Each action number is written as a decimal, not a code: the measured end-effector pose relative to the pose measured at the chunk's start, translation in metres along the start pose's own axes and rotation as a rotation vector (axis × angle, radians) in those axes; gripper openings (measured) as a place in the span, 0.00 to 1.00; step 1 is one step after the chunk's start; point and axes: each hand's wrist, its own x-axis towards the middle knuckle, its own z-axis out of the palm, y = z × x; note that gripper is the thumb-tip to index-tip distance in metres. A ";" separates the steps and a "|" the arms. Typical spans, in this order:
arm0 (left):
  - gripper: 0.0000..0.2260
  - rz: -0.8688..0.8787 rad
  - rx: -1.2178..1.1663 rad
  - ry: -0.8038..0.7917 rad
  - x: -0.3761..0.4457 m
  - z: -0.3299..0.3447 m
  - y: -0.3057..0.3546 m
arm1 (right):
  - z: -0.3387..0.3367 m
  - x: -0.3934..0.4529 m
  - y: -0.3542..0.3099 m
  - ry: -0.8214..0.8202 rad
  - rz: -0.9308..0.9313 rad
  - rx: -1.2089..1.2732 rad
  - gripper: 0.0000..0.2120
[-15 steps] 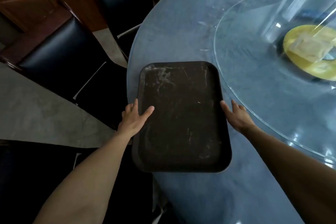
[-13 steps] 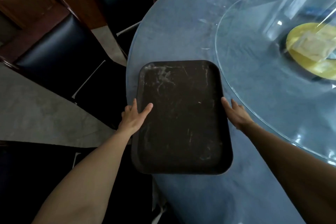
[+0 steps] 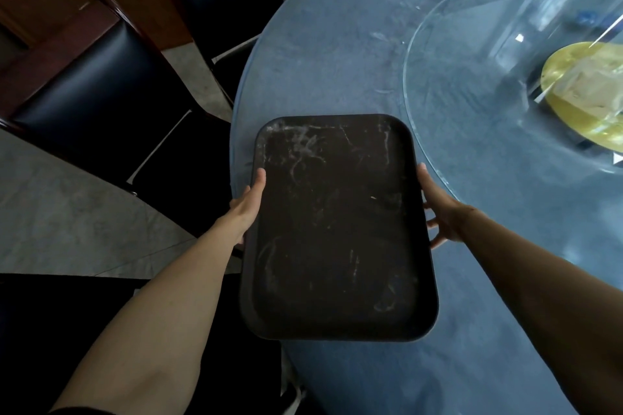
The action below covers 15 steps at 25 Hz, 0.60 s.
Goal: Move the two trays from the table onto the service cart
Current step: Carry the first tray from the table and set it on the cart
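Both hands, left (image 3: pixel 244 209) and right (image 3: pixel 438 212), grip the scuffed dark-brown rectangular plastic tray (image 3: pixel 337 229) between them, above the blue-grey table (image 3: pixel 320 61).

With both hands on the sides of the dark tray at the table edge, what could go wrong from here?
1. The tray is held only at its long edges, the left hand and right hand each with a thin grip; it might tip or slip.
2. Its far right corner lies near the rim of the glass turntable; swinging it right could knock the glass.
3. Dark chairs stand close on the left, so turning away may bump them.
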 end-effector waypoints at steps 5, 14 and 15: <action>0.49 -0.074 -0.050 -0.017 -0.003 -0.003 0.010 | 0.003 -0.002 -0.002 0.019 0.003 0.037 0.49; 0.52 -0.082 -0.078 -0.061 -0.043 -0.023 0.014 | -0.001 -0.044 -0.009 0.039 0.029 0.025 0.51; 0.53 -0.084 -0.077 -0.068 -0.050 -0.024 0.013 | -0.002 -0.052 -0.008 0.044 0.035 0.028 0.51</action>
